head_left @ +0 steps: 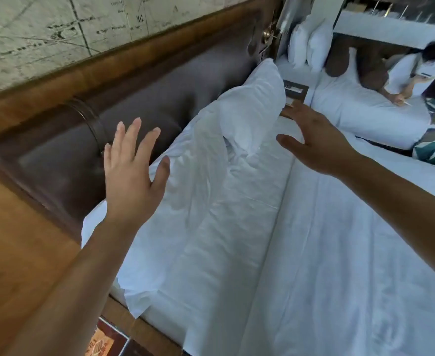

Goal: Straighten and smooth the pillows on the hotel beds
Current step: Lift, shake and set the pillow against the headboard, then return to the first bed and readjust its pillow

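Observation:
A white, creased pillow [206, 181] lies along the head of the near bed against the dark padded headboard [139, 98]. A second white pillow [254, 109] leans upright just beyond it. My left hand [131, 170] hovers open with spread fingers over the headboard side of the near pillow. My right hand [316, 140] is open too, palm down, above the bed on the pillows' other side. Neither hand holds anything.
The white duvet [339, 253] covers the near bed. A bedside table [294, 92] separates it from a second bed [365, 111] with two upright pillows [308, 47]. Another person [411, 70] leans over that bed. A wooden ledge [18, 240] runs at left.

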